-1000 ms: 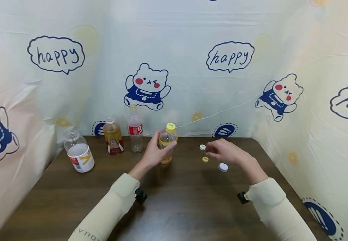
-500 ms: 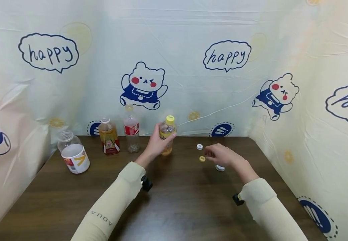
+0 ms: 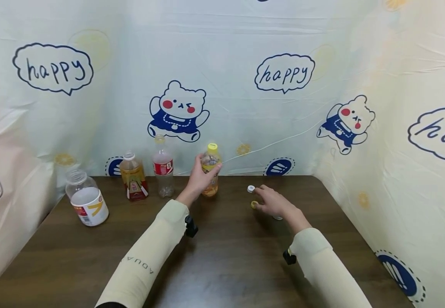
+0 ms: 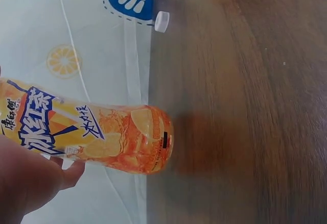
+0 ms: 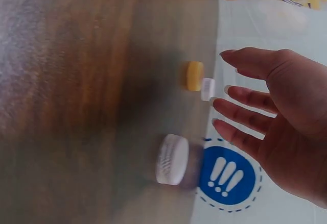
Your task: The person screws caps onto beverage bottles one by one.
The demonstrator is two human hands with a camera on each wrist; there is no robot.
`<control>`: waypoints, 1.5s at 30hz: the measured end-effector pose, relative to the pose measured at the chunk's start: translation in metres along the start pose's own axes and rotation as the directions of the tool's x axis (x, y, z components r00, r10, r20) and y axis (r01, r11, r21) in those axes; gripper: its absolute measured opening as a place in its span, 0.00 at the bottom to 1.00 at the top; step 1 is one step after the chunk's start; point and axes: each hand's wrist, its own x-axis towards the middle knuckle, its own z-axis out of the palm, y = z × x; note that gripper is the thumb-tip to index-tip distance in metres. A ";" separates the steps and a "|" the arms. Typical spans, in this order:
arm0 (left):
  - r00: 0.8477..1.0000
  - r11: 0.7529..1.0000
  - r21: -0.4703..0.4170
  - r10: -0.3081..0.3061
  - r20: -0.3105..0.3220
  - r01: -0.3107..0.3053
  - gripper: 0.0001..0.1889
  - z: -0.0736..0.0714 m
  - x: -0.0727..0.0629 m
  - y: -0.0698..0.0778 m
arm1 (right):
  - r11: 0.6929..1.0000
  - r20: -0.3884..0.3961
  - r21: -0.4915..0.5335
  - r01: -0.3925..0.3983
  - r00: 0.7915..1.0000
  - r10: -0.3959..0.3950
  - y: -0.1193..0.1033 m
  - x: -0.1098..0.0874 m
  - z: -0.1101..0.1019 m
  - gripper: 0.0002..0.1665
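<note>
One yellow-capped, orange-labelled bottle (image 4: 97, 132)

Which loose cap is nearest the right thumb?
The yellow cap, beside the thumb of the right hand in the head view; the small white cap and large white cap lie farther off.

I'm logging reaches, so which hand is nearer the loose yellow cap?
Right. The right hand hovers close to the loose yellow cap; the left hand is farther away, to the cap's left, gripping the yellow-capped bottle.
</note>
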 end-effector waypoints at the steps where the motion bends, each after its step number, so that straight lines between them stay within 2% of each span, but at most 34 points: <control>1: 1.000 1.000 -0.005 -0.008 -0.006 0.008 0.48 -0.001 0.001 -0.001 | 1.000 0.006 0.002 -0.005 1.000 0.005 0.000 0.002 0.003 0.25; 7: 0.998 0.999 -0.038 -0.041 -0.042 0.039 0.47 -0.009 0.006 -0.007 | 1.000 0.022 -0.009 0.011 1.000 -0.011 -0.004 0.011 0.019 0.27; 14: 0.999 0.999 -0.043 -0.024 -0.031 0.022 0.47 -0.017 0.008 -0.001 | 1.000 0.010 -0.021 -0.009 1.000 0.009 -0.009 0.017 0.027 0.25; 16: 0.999 1.000 -0.020 -0.006 -0.032 0.005 0.46 -0.019 0.007 0.002 | 1.000 0.007 -0.026 0.001 1.000 -0.001 -0.010 0.018 0.029 0.22; 19: 0.998 0.996 0.070 0.055 -0.035 -0.053 0.46 -0.023 0.003 0.006 | 1.000 0.003 -0.020 0.023 1.000 -0.023 -0.010 0.019 0.030 0.16; 24: 0.986 0.959 0.233 0.164 0.002 -0.160 0.43 -0.031 -0.013 0.015 | 1.000 0.010 0.019 0.025 1.000 -0.025 -0.008 0.018 0.031 0.07; 28: 0.977 0.922 0.325 0.209 0.046 -0.212 0.41 -0.038 -0.028 0.026 | 1.000 0.017 0.018 0.008 1.000 -0.008 -0.005 0.016 0.030 0.04; 31: 0.968 0.894 0.373 0.245 0.052 -0.247 0.40 -0.044 -0.039 0.033 | 1.000 0.026 0.007 -0.005 1.000 0.005 -0.005 0.015 0.028 0.04; 37: 0.947 0.853 0.435 0.322 -0.002 -0.289 0.35 -0.059 -0.059 0.039 | 1.000 0.046 0.012 0.005 0.999 -0.005 -0.002 0.015 0.028 0.05; 39: 0.940 0.855 0.430 0.339 -0.042 -0.290 0.34 -0.066 -0.063 0.039 | 0.999 0.043 0.030 0.011 0.999 -0.012 -0.001 0.014 0.028 0.04; 42: 0.929 0.872 0.395 0.356 -0.105 -0.289 0.34 -0.076 -0.068 0.035 | 0.998 0.031 0.061 0.009 0.999 -0.011 0.002 0.012 0.027 0.05; 45: 0.909 0.883 0.359 0.380 -0.171 -0.301 0.35 -0.086 -0.070 0.029 | 0.997 0.019 0.077 -0.010 1.000 0.008 0.003 0.010 0.025 0.06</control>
